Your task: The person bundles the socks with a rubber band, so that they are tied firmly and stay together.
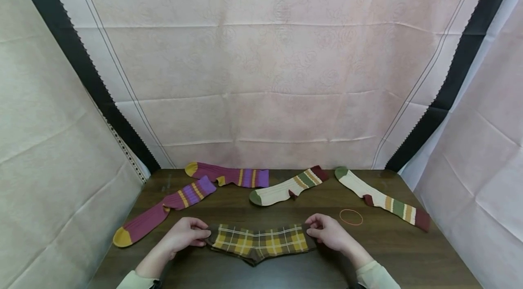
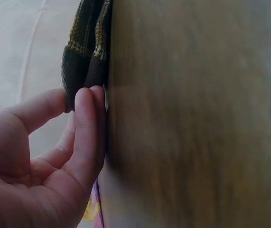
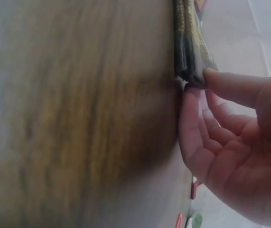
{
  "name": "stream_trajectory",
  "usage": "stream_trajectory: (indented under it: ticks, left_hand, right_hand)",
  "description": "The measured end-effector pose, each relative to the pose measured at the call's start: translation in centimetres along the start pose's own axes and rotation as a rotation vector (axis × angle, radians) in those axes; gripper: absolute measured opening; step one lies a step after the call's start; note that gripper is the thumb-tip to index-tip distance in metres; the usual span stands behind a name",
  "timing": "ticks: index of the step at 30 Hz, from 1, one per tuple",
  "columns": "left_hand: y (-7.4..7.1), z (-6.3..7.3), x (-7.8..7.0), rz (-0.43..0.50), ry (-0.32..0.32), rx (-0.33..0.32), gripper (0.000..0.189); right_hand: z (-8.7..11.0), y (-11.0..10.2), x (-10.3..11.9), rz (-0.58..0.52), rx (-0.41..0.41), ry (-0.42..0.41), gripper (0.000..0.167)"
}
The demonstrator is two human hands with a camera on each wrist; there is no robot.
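A yellow-and-dark plaid pair of socks (image 1: 261, 241) lies across the front middle of the table, one sock stacked on the other. My left hand (image 1: 185, 236) pinches the dark left end between thumb and fingers. In the left wrist view two layers of the plaid socks (image 2: 85, 52) show above the fingertips (image 2: 85, 97). At the opposite end, my right hand (image 1: 328, 232) pinches the dark edge. The right wrist view shows the thumb (image 3: 230, 85) on one side of the folded fabric (image 3: 187, 47) and fingers beneath.
Two purple socks with yellow toes, one behind (image 1: 229, 175) and one slanting (image 1: 155, 218), lie at left. Two cream socks with green toes, one central (image 1: 273, 193) and one farther right (image 1: 363, 187), lie behind. An orange rubber band (image 1: 351, 223) rests near my right hand. Pale cloth walls (image 1: 261, 121) surround the table.
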State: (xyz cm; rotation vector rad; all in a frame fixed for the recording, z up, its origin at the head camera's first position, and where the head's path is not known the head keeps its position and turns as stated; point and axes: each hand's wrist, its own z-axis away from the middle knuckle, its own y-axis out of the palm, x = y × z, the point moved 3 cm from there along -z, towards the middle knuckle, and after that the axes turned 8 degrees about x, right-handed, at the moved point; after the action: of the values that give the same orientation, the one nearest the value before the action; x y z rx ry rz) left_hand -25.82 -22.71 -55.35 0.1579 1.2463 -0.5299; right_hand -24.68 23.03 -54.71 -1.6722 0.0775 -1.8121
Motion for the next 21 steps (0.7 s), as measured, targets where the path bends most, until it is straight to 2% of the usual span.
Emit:
stream_trajectory:
  ticks: [7,21]
  left_hand:
    - [-0.09,0.0,0.03,-0.001,-0.016,0.001,0.032]
    - [-0.24,0.07,-0.14,-0.007,-0.009,0.014,0.035]
  right_hand:
    - [-0.08,-0.03,-0.07,-0.007,0.007,0.007,0.021]
    - [-0.25,-0.22,-0.23,-0.009,0.016,0.031,0.023]
